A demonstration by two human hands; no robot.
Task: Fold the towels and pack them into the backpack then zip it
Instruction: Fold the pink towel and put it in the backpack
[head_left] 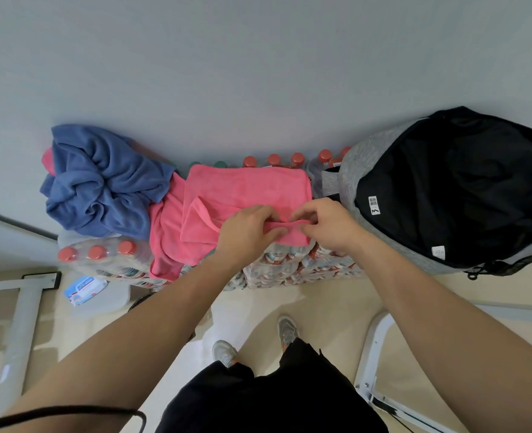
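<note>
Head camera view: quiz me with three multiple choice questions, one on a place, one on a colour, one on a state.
1. Where is the blue towel?
A. to the left of the pink towel
B. on the floor
C. draped over a chair

2. What colour is the towel that the left hand and right hand pinch?
A. green
B. pink
C. white

3. How is the backpack?
A. zipped shut
B. open, black lining showing
C. hanging from a hook

1 A: it lies crumpled at the pink one's left.
2 B: both hands pinch its near pink edge.
3 B: its mouth gapes, showing the black inside.
</note>
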